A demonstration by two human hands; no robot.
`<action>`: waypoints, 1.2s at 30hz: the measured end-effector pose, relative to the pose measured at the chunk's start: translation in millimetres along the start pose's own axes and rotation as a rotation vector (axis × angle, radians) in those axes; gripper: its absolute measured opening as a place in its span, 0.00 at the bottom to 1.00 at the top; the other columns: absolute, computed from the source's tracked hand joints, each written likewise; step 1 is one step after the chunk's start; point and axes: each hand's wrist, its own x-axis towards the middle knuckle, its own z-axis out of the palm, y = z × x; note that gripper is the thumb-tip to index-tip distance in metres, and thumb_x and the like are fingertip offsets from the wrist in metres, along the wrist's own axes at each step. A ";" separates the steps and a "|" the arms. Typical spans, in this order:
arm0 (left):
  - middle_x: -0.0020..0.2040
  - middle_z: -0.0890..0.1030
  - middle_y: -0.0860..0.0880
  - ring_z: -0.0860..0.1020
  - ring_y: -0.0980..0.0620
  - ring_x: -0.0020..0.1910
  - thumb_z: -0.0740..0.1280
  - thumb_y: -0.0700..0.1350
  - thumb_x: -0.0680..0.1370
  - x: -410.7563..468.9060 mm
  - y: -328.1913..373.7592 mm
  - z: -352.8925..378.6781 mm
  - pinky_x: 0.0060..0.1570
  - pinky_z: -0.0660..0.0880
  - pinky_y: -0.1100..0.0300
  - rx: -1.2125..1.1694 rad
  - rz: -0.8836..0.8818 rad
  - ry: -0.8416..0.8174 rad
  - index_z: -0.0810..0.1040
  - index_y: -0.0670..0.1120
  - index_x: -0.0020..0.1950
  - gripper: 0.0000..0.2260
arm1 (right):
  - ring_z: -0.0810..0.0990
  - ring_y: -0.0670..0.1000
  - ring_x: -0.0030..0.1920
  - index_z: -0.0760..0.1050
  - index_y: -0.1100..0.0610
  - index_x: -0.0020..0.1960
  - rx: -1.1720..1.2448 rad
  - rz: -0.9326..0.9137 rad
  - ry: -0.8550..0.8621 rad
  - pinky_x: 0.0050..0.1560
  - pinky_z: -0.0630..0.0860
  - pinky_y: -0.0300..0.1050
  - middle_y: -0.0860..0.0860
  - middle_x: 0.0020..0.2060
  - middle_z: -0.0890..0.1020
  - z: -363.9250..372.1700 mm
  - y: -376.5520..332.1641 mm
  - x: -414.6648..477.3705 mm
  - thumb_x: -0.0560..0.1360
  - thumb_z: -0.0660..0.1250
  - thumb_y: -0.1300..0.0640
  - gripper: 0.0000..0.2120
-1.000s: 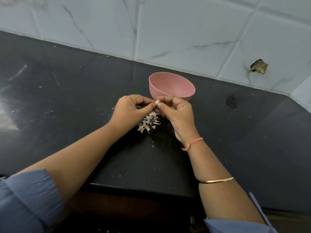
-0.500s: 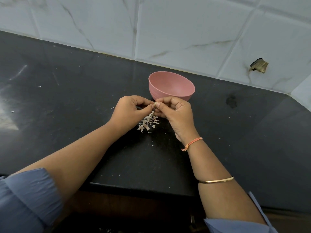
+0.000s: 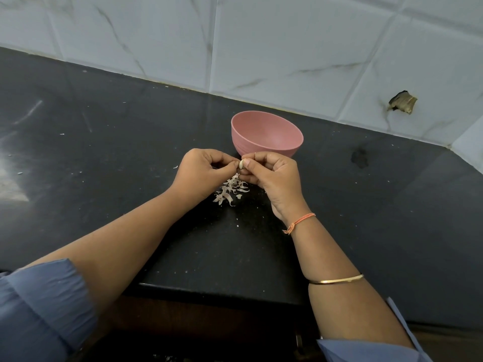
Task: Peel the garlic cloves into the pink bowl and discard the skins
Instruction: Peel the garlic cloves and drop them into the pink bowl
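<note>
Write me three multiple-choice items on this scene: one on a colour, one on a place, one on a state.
1. What colour is the bowl?
A) green B) pink C) white
2. Where is the pile of skins?
A) on the counter, nearer the person than the bowl B) inside the bowl C) on a plate
3. How is the garlic clove held?
A) lying loose on the counter B) resting in the bowl C) pinched between left hand and right hand

Answers: 1 B, the bowl's wall is pink; 2 A, the skins lie on the dark counter; 3 C, fingertips of both hands meet on it.
</note>
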 end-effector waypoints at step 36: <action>0.35 0.82 0.55 0.80 0.60 0.34 0.71 0.45 0.73 2.2 -2.3 1.4 0.37 0.78 0.66 0.025 -0.064 -0.005 0.82 0.53 0.41 0.02 | 0.82 0.47 0.37 0.77 0.60 0.42 0.041 0.023 0.014 0.39 0.80 0.40 0.55 0.37 0.82 0.1 -0.2 2.3 0.73 0.67 0.68 0.04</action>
